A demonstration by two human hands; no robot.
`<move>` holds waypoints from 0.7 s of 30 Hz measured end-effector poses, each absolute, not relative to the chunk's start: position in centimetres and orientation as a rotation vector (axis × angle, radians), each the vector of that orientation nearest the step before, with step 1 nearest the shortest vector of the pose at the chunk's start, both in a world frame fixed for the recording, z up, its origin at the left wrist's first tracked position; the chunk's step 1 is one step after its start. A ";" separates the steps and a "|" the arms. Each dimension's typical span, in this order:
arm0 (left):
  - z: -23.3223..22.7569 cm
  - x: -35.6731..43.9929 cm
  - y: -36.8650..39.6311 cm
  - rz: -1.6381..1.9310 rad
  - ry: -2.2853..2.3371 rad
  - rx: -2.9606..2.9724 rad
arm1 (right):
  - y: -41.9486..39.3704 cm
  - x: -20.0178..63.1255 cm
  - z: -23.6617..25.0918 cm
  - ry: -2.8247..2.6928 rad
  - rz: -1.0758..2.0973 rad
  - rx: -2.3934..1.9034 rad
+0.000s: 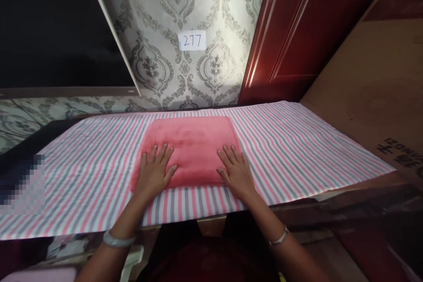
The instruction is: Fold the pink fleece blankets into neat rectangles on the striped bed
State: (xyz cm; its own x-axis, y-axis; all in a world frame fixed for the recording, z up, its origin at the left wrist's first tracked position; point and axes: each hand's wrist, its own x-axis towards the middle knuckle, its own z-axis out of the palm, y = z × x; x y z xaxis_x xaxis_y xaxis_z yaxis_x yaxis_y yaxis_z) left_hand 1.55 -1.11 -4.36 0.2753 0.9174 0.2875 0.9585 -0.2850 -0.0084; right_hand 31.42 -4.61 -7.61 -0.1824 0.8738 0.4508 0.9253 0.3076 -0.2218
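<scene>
A plush pink rectangle of cloth (pixel 194 141), perhaps a folded towel or a cushion, lies flat on a striped cloth (pixel 284 154). On its left part rests my left hand (pixel 154 169), palm down with the fingers spread. My right hand (pixel 235 171) lies the same way on its right part, fingers apart and pointing away from me. Both hands touch the plush surface from above and grip nothing. The wrists cross its near edge. What is under the palms is hidden.
The striped cloth covers a table with a dark wooden edge (pixel 357 194). A large cardboard box (pixel 366 79) stands at the right, beside a dark red door (pixel 297 22). A television screen (pixel 59 26) is at the upper left. A paper marked 277 (pixel 192 40) hangs on the patterned wall.
</scene>
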 end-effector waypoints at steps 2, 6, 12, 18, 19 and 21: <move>-4.6 1.7 -1.1 -0.368 -1.738 -2.345 | -4.5 31.5 -7.9 -2.061 -0.161 -1.560; -4.4 1.5 -1.4 -0.421 -1.706 -2.375 | -4.8 32.0 -8.1 -2.040 -0.124 -1.478; -4.1 -2.1 -3.8 -0.612 -1.599 -2.468 | -7.1 35.7 -9.7 -1.843 0.154 -1.315; -5.0 -5.3 -6.6 -1.149 -2.256 -2.060 | -9.2 36.7 -10.5 -1.278 0.443 -1.336; -5.1 -5.4 -6.8 -1.198 -2.374 -1.982 | -9.3 36.5 -10.4 -1.249 0.469 -1.328; -5.1 -5.5 -7.0 -1.326 -2.476 -1.889 | -9.3 36.2 -10.0 -1.201 0.514 -1.317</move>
State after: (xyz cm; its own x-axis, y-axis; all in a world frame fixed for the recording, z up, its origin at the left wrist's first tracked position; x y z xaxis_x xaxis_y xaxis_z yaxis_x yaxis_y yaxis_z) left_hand -5.52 -7.02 -5.14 -0.3570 0.8988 0.2544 0.7098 0.0840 0.6993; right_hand 36.25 -9.30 -10.05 0.3654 0.8544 0.3696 0.3225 0.2562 -0.9112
